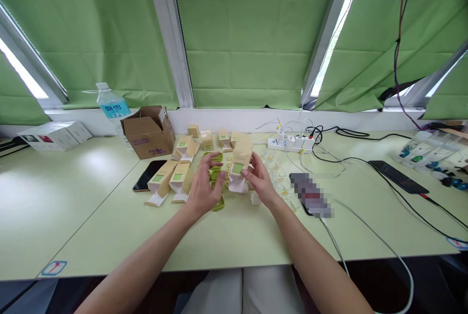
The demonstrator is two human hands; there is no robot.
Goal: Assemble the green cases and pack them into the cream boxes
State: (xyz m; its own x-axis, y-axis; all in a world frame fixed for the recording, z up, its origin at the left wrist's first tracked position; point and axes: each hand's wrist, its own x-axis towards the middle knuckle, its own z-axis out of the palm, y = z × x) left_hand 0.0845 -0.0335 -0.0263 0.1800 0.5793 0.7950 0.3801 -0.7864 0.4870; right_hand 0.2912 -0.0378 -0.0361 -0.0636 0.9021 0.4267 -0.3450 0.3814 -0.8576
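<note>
My right hand (260, 177) grips a small cream cardboard box (241, 155) by its right side. The box has a green square on it, and a white flap hangs open at its lower end. To the left of it, my left hand (206, 182) is apart from the box with its fingers spread and nothing in them. Green plastic pieces (218, 204) lie beside and partly behind my left hand. Between the hands runs a line of small yellow pieces (228, 164). Clear plastic parts (281, 177) are spread right of my right hand.
Several similar boxes (180, 177) lie at left and behind. A brown carton (149, 133), a water bottle (113, 107) and a black phone (148, 176) stand or lie further left. At right are a power strip (290, 144), cables, a blurred phone (310, 194) and another phone (398, 176).
</note>
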